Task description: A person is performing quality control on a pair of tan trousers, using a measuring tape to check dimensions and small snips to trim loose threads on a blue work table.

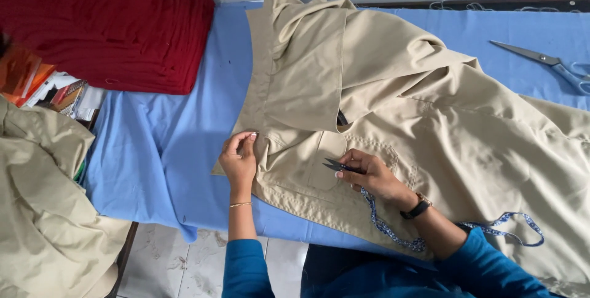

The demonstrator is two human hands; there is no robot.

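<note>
head view: the right hand (pixel 367 174) is clamped on small thread snips (pixel 337 165), blades pointing left, tips resting on the khaki garment (pixel 430 126) at its pocket. the left hand (pixel 239 158) sits just left, fingers pinched together on the garment's near-left edge. the pocket lies between both hands, right hand nearer. the garment spreads over a blue cloth (pixel 160 150); big scissors (pixel 547 61) lie far right.

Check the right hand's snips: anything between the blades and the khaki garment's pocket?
Nothing visible. The right hand holds the thread snips with the tips right over the pocket of the khaki garment. The left hand pinches the fabric edge, off to the side.
</note>
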